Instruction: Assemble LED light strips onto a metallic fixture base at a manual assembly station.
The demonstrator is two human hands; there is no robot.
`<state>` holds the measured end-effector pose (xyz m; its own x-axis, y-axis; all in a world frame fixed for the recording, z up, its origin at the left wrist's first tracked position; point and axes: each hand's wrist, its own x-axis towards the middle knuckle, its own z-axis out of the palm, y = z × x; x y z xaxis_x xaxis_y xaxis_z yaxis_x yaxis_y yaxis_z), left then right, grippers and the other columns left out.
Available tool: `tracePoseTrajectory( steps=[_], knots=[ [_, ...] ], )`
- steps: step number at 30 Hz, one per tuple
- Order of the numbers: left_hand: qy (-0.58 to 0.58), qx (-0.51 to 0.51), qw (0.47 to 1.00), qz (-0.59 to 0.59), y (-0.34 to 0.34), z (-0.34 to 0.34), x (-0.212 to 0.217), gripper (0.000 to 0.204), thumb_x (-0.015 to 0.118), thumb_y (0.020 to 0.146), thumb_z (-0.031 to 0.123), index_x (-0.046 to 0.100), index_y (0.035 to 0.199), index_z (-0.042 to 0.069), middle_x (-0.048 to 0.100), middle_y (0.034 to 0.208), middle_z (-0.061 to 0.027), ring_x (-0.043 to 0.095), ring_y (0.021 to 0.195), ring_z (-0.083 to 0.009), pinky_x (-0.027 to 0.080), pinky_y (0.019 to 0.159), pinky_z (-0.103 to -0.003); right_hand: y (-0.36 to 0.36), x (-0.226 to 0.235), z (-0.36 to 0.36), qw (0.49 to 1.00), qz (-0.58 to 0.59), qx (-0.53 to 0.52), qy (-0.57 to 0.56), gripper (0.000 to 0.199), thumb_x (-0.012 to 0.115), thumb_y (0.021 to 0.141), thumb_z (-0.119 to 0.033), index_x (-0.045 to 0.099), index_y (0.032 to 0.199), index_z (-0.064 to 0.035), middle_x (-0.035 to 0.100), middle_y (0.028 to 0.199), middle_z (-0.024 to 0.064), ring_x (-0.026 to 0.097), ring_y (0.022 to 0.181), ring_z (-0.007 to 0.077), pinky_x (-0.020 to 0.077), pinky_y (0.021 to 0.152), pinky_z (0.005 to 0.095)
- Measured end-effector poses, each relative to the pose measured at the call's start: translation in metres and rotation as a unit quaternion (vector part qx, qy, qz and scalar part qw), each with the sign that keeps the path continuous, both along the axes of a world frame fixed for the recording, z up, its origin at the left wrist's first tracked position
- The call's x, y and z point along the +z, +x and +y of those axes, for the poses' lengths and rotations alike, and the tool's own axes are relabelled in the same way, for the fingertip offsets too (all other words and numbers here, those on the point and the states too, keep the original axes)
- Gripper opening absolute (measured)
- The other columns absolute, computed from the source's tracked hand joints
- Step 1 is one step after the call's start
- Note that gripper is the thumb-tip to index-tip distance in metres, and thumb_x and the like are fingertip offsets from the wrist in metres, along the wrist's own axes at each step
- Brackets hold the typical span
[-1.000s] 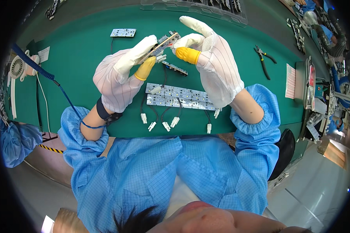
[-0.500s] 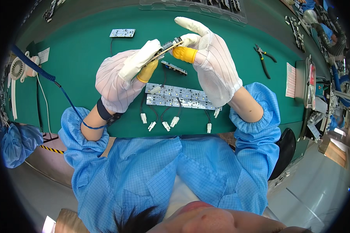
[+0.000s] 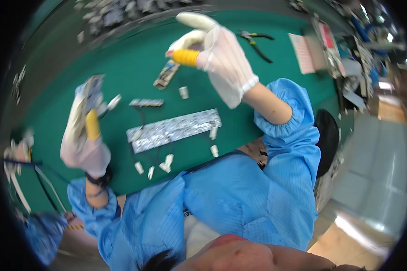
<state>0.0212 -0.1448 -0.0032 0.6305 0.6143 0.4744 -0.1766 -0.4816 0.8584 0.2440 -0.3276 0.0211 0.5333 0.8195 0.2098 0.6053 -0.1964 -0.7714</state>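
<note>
My left hand, gloved in white with a yellow thumb cot, is raised at the left. It grips a circuit board, blurred, with a white connector beside it. My right hand, also gloved, is closed at thumb and index finger. A narrow circuit board slants down from those fingertips; the thumb covers its upper end. Another small board lies between the hands. Nearer me are long LED boards, side by side, with dark leads ending in white connectors.
Pliers with dark and yellow-green handles lie beyond my right hand. A printed sheet sits by a box at the right. Several dark parts are gathered at the far edge. A small fan stands at the left.
My hands have come apart. The left has moved left and now grips another board, which lay on the mat. The first board stays by my right fingertips. The whole view has shifted and turned.
</note>
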Motion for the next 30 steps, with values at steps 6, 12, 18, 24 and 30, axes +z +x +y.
tracePoseTrajectory(
  steps=[6,12,18,24,30],
  knots=[
    [0.031,0.065,0.995,0.075,0.003,-0.006,0.000,0.041,0.050,0.092,0.012,0.049,0.126,-0.011,0.067,0.106,-0.0182,0.067,0.087,-0.0185,0.044,0.069,-0.021,0.154,0.015,-0.128,0.947,-0.103,-0.303,-0.018,0.069,0.077,0.069,-0.020,0.050,0.129,0.0010,0.072,0.086,0.0078,0.069,0.078,0.0216,0.0525,0.073,0.0297],
    [0.027,0.017,0.997,0.066,0.009,0.002,-0.017,0.049,0.056,0.093,0.021,0.046,0.130,-0.010,0.064,0.111,-0.0210,0.066,0.093,-0.0216,0.047,0.079,-0.027,0.233,-0.033,-0.230,0.871,-0.209,-0.374,-0.242,0.059,0.071,0.073,-0.017,0.050,0.127,-0.0049,0.069,0.085,0.0103,0.066,0.086,0.0279,0.0500,0.080,0.0373],
    [0.002,-0.007,0.997,0.077,0.010,0.009,-0.026,0.059,0.059,0.091,0.030,0.043,0.132,-0.009,0.061,0.114,-0.0238,0.064,0.098,-0.0256,0.048,0.089,-0.035,0.257,-0.058,-0.236,0.853,-0.226,-0.394,-0.257,0.047,0.062,0.081,-0.017,0.052,0.124,-0.0041,0.067,0.095,0.0178,0.063,0.095,0.0347,0.0486,0.085,0.0415],
    [-0.008,0.000,0.997,0.070,0.010,0.010,-0.028,0.060,0.060,0.091,0.030,0.044,0.132,-0.010,0.062,0.113,-0.0236,0.064,0.098,-0.0260,0.048,0.090,-0.036,0.263,-0.060,-0.230,0.842,-0.235,-0.391,-0.288,0.042,0.056,0.083,-0.016,0.053,0.123,-0.0027,0.065,0.101,0.0241,0.061,0.098,0.0383,0.0488,0.087,0.0430],
    [-0.011,-0.005,0.998,0.065,0.008,0.009,-0.029,0.065,0.061,0.089,0.035,0.043,0.132,-0.011,0.061,0.114,-0.0238,0.064,0.099,-0.0277,0.048,0.090,-0.036,0.246,-0.054,-0.206,0.806,-0.242,-0.430,-0.326,0.052,0.060,0.081,-0.021,0.048,0.127,-0.0026,0.065,0.099,0.0253,0.063,0.098,0.0389,0.0484,0.085,0.0484]
  ],
)
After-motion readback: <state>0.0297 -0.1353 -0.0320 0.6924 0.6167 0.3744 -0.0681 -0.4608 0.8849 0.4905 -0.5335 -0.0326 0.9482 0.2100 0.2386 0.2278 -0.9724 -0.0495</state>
